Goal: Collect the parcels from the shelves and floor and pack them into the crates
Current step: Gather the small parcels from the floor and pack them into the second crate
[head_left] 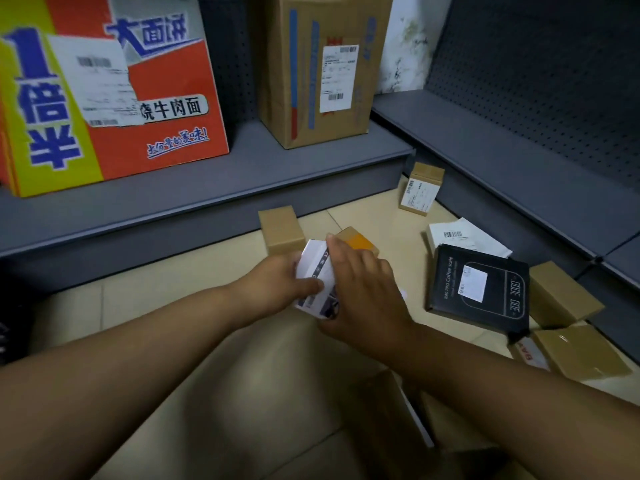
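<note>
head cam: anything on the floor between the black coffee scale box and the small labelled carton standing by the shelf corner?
Yes. In the head view, a white mailer lies between the black coffee scale box and the small labelled carton; the box overlaps the mailer's near edge.

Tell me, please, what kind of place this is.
Probably a parcel pickup point or stockroom: grey pegboard-backed shelves hold a labelled cardboard box, and small parcels such as a coffee scale box lie on the tiled floor.

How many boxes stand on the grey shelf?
2: a big orange and yellow box on the left of the shelf, and a tall brown box to its right, near the corner. The picture's edges may hide others.
</note>
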`<state>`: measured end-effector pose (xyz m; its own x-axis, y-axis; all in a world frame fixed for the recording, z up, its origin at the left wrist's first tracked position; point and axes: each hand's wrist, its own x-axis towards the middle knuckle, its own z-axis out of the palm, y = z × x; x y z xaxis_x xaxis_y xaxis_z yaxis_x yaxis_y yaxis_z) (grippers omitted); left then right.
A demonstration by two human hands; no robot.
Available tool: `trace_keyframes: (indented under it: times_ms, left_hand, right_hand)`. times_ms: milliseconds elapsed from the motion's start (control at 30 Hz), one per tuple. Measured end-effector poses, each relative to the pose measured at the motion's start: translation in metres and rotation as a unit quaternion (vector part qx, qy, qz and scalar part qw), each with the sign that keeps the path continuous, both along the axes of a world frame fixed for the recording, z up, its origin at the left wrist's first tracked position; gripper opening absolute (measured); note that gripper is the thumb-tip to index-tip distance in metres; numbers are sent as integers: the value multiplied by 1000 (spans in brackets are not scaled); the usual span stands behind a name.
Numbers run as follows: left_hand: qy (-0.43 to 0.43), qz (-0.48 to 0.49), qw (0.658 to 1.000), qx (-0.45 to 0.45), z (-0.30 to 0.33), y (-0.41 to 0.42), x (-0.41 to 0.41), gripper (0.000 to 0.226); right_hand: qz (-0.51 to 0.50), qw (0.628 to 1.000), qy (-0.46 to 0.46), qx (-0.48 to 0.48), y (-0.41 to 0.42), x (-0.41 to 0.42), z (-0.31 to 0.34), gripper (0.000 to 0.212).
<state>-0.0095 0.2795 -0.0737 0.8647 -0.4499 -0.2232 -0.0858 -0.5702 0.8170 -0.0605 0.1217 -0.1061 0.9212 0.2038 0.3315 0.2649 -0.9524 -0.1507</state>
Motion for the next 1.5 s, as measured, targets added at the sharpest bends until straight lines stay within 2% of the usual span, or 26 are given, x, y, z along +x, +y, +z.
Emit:
trace_keyframes:
  times_ms: [100, 200, 267, 333, 367, 433, 533, 633, 700, 767, 833, 900, 967, 1067, 1167, 1267, 1367, 1433, 1500]
  left_hand:
    - [89, 55, 990, -91, 9, 24, -2, 13]
    - [125, 108, 979, -123, 18, 57, -1, 25]
    - [131, 125, 976, -120, 22, 79, 0, 29]
    - [132, 141, 973, -124, 25, 99, 0, 31]
    - [128, 145, 973, -123, 26, 108, 0, 32]
    - [106, 144, 978, -107, 27, 126, -1, 33]
    - [55, 127, 989, -44, 35, 157, -3, 34]
    - [49, 141, 989, 1, 46, 192, -2, 31]
    - [94, 173, 979, -44, 55, 211, -4, 23]
    - [119, 219, 962, -114, 61, 226, -4, 34]
    - [111, 277, 938, -175, 65, 237, -6, 36]
    - [80, 328, 916, -217, 67, 245, -10, 24]
    - [41, 348, 905, -240, 69, 256, -14, 12]
    - [4, 371, 890, -263, 74, 281, -20, 9]
    - [-41, 369, 886, -279, 83, 308, -23, 43]
    - [-78, 343, 899, -261, 90, 334, -29, 69]
    - [-110, 318, 922, -193, 97, 365, -37, 80]
    - [-159, 283, 946, -6, 102, 386, -44, 96]
    - [-192, 220, 937, 189, 108, 408, -52, 112]
  right_hand:
    - [-8, 998, 37, 57, 7, 1, 9, 103]
    - [-148, 972, 113, 146, 0, 7, 18, 70]
    - [-216, 906, 242, 272, 2, 11, 30, 51]
    - [-212, 813, 339, 424, 16, 14, 41, 39]
    - [-205, 779, 359, 471, 25, 15, 46, 35]
    - [-189, 747, 367, 521, 46, 18, 56, 30]
    - [-159, 745, 363, 537, 79, 25, 71, 21]
    - [-137, 727, 365, 566, 110, 32, 88, 25]
    - [-137, 703, 355, 600, 130, 39, 98, 24]
    - [-143, 680, 343, 632, 150, 45, 108, 28]
    - [-153, 662, 333, 654, 170, 49, 117, 29]
    - [-160, 660, 332, 655, 189, 50, 124, 25]
    - [-154, 674, 342, 637, 206, 50, 127, 16]
    - [-130, 674, 353, 636, 230, 48, 131, 22]
    - [-109, 685, 360, 624, 251, 44, 134, 24]
    - [-84, 686, 370, 620, 273, 40, 137, 13]
    - [-19, 679, 387, 624, 298, 38, 142, 13]
    - [19, 683, 388, 618, 318, 35, 144, 20]
    - [40, 678, 391, 622, 340, 30, 144, 20]
